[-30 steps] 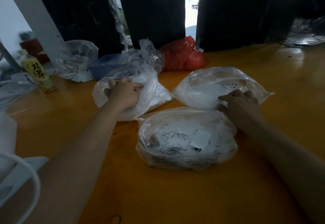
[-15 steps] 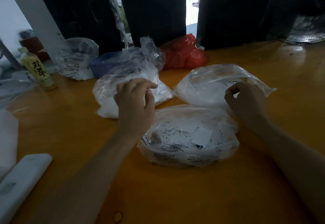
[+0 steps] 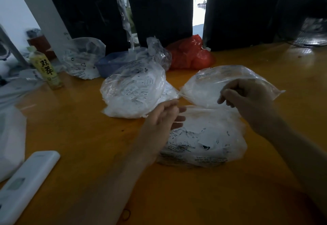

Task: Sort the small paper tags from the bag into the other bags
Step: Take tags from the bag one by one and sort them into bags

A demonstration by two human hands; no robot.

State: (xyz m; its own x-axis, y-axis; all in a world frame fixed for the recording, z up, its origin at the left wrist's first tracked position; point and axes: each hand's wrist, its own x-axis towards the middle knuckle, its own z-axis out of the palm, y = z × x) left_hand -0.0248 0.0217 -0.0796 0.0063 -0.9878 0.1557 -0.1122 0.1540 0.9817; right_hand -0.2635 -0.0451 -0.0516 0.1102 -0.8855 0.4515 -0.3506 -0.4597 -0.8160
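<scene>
Over the near bag (image 3: 203,136) on the desk (image 3: 74,136) – left hand (image 3: 162,120) hovers, fingers spread – right hand (image 3: 247,99) curls loosely beyond it, grip unclear through blur

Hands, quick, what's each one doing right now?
Left hand: open, fingers straight, above the nearest bag.
Right hand: fingers curled; holding anything cannot be told.
</scene>
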